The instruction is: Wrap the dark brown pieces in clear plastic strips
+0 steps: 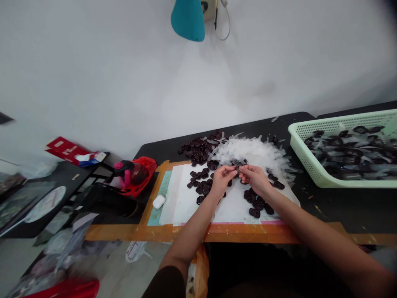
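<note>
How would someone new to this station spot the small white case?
Find the black table below the wall. At the left end of its taped work area lies a pale green mat. The white case sits there, rounded and glossy, unlike the dark pieces to its right.

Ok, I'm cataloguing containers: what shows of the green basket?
The basket is pale green, seemingly plastic, with perforated walls and a rim. It sits upright on the black table, its right end out of view. Dark pieces and translucent strips lie inside. The left hand and right hand don't touch it.
</note>
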The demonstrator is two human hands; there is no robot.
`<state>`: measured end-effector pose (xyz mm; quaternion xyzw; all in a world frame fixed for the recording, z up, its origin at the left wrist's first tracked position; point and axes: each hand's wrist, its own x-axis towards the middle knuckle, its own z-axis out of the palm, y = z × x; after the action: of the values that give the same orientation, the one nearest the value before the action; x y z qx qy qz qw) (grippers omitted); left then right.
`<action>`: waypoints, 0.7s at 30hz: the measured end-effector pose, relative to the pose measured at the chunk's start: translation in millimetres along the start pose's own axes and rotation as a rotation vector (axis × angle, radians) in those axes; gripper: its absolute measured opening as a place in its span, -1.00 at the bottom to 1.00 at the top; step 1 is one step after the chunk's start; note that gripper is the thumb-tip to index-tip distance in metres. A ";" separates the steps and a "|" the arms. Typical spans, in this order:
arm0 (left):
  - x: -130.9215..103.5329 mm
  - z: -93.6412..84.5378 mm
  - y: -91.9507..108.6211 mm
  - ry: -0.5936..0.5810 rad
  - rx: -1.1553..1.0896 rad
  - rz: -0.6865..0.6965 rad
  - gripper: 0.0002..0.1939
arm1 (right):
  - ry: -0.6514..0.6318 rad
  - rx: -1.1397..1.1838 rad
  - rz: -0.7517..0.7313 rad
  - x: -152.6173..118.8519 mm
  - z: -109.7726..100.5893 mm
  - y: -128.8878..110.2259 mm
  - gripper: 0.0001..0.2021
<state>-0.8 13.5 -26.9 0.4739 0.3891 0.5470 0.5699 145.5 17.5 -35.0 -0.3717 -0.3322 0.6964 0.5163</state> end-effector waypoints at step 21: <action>-1.2 0.1 1.7 -0.012 0.034 0.015 -0.75 | -0.065 0.087 0.057 0.2 -0.7 2.2 -0.71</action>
<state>-1.3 12.2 -25.3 0.4897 0.3913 0.5419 0.5598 145.1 17.2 -37.3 -0.3353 -0.3076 0.7362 0.5010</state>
